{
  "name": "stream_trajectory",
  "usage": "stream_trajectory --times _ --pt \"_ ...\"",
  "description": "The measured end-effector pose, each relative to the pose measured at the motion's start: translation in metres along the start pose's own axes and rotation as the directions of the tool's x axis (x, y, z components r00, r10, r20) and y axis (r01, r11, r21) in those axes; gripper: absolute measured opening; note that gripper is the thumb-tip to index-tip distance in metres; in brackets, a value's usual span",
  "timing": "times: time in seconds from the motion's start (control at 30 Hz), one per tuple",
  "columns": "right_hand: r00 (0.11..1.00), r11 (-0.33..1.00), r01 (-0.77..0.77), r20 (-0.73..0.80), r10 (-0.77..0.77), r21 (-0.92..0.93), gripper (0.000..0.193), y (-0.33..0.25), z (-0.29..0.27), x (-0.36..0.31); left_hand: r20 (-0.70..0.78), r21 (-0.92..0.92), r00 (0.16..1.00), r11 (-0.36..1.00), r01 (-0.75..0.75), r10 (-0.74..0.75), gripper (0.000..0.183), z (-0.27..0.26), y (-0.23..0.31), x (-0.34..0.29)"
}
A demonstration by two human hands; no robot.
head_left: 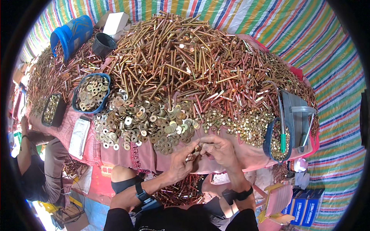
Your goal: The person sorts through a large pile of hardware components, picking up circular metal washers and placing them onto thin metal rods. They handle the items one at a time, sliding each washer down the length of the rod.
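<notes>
My left hand (182, 161) is closed around a few coppery metal bolts (197, 148), their ends showing between the fingers. Close against it, my right hand (220, 151) has its fingers pinched together near the bolt ends; whatever is in the pinch is too small to make out. Both hands are over the pink cloth (227, 159) at the near edge of the heap. Just beyond them lie a spread of flat washers (152, 119) and, to the right, a pile of small brass-coloured nuts (250, 127). Behind these rises a big heap of long bolts (169, 65).
At left are a blue basin of washers (91, 94), a dark tray of nuts (52, 109), a blue bucket (73, 34) and a black pot (103, 44). A blue basin of nuts (275, 144) stands right, beside a grey container (295, 115). Another person (42, 165) sits far left.
</notes>
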State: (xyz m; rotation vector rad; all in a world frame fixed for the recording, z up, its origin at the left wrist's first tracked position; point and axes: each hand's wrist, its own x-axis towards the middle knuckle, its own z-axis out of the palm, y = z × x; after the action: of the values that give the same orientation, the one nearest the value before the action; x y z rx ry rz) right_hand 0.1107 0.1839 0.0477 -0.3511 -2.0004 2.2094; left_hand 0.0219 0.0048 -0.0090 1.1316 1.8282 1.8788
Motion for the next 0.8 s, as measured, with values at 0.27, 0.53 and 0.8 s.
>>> stream_trajectory --times 0.27,0.53,0.8 --pt "0.908 0.759 0.383 0.062 -0.414 -0.526 0.018 -0.019 0.021 0.0 -0.014 0.065 0.995 0.993 -0.099 0.1 0.056 0.002 -0.004 0.004" --pt "0.857 0.667 0.443 0.064 -0.512 -0.599 0.016 -0.023 0.03 0.0 0.008 0.032 0.999 0.998 -0.053 0.053 0.051 0.0 -0.004 0.001" --pt "0.892 0.65 0.309 -0.026 -0.452 -0.695 0.025 -0.025 0.038 -0.008 0.027 0.002 0.999 0.999 -0.041 0.041 0.055 0.0 -0.013 -0.003"
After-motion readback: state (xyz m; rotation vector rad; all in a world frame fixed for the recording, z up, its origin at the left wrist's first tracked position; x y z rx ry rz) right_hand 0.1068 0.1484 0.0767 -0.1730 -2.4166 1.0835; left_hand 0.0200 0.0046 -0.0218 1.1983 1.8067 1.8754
